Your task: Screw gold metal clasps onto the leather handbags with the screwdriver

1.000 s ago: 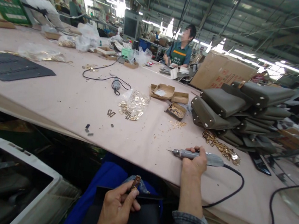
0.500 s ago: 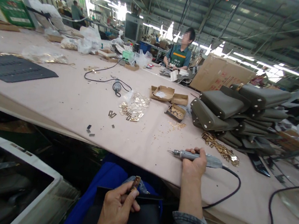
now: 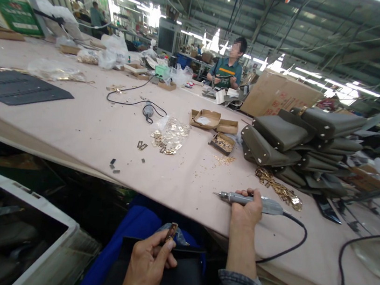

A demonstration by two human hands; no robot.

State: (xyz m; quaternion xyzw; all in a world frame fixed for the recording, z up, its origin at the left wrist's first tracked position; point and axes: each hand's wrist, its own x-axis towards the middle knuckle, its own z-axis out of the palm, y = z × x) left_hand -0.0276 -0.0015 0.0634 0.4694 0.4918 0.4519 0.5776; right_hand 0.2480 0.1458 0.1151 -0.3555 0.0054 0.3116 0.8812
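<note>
The pale-covered table [image 3: 170, 182] spreads across most of the view, its near edge running just in front of the person. On its right side rises a pile of dark olive bags [image 3: 274, 149], stacked unevenly. A white crate [image 3: 49, 255] stands at lower left, below the table edge, with dark material inside. Across the lap lies a smooth black piece [image 3: 185, 278]. Beyond the near edge, a clear plastic bag [image 3: 173, 131] sits among gold-toned plates.

The right hand [image 3: 247, 209] has its fingers wrapped around a grey powered driver [image 3: 273, 206] — its thin tip points left over the table (whether it touches the cloth, I cannot tell). A small open box [image 3: 218, 149] holds tiny gold pieces. Above the black piece, the left hand [image 3: 148, 259] pinches a narrow brass-coloured fitting [image 3: 172, 230] upright between thumb and fingers. Smallest of all, loose gold bits [image 3: 223, 160] lie scattered beside the box.
</note>
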